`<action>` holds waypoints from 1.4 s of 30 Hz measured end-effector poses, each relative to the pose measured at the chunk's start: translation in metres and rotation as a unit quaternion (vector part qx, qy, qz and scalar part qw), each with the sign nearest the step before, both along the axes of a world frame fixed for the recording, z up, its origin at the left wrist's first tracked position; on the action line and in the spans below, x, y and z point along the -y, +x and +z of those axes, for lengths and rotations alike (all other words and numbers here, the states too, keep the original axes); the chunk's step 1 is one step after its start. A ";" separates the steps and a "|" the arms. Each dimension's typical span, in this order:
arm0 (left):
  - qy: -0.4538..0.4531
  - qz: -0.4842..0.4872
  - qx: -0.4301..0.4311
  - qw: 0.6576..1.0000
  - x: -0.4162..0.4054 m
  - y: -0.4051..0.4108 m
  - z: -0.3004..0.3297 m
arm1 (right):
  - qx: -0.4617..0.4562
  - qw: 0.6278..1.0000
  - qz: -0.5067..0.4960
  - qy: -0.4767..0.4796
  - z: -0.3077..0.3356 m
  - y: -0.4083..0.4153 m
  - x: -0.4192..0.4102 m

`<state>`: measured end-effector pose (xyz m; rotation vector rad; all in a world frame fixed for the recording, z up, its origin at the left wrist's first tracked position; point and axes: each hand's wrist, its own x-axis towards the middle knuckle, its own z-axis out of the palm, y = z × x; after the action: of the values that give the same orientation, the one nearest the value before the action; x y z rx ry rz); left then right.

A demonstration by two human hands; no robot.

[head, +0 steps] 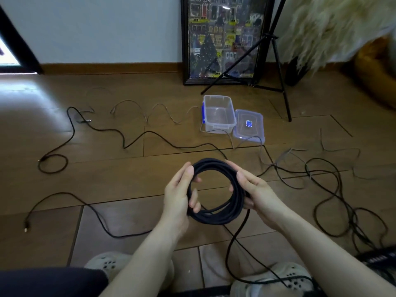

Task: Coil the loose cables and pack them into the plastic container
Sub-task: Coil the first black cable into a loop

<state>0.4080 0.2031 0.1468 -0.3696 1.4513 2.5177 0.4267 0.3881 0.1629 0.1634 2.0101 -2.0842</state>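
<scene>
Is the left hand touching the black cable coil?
Touching: the head view shows the left hand with fingers curled round the black cable coil.

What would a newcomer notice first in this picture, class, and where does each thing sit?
The eye lands first on the black cable coil held up in the middle foreground, the left hand and right hand gripping its opposite sides. Beyond it, an open clear plastic container stands on the wooden floor with its lid lying beside it. Loose cables snake across the floor on both sides.
</scene>
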 end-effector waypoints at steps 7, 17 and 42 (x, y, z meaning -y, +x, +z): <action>0.036 -0.015 0.007 0.999 0.006 -0.011 0.000 | -0.049 0.993 0.004 0.107 0.002 -0.020 0.007; 0.048 -0.002 -0.008 0.999 -0.003 -0.018 0.022 | -0.058 0.996 -0.017 0.065 0.015 -0.026 0.003; 0.064 -0.019 -0.004 0.998 -0.007 -0.020 0.024 | -0.067 0.995 -0.045 0.056 0.014 -0.023 0.003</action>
<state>0.3880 0.2103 0.1712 -0.3086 1.2783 2.5681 0.4039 0.3853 0.1767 0.1393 2.2393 -2.0860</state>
